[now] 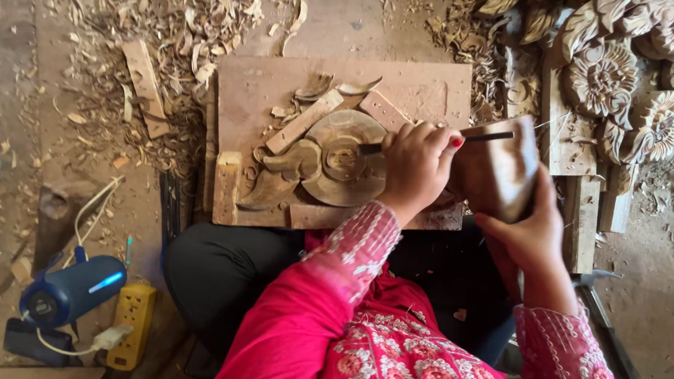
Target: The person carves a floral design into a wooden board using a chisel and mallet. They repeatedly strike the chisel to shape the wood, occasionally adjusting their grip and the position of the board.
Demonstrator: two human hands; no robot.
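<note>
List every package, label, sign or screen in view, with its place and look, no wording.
No packages, signs or screens show.
Blue cylindrical device, lower left on the floor: dark blue, with a lit pale-blue strip.
Yellow power strip, right beside it: boxy, a white plug and cable attached.

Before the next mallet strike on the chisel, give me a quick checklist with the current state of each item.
1. Chisel grip: left hand wrapped around the chisel shaft, ok.
2. Chisel tip on the round carving: tip rests near its centre, ok.
3. Mallet: right hand holds the wooden mallet close to the chisel's butt end, ok.
4. Workpiece hold: carving sits between wooden blocks on the board; whether it is fixed, cannot tell.
5. Fingers out of the strike line: left fingers sit near the struck end, cannot tell.
6. Surroundings: shavings and finished floral carvings crowd the right side, not ok.
</note>
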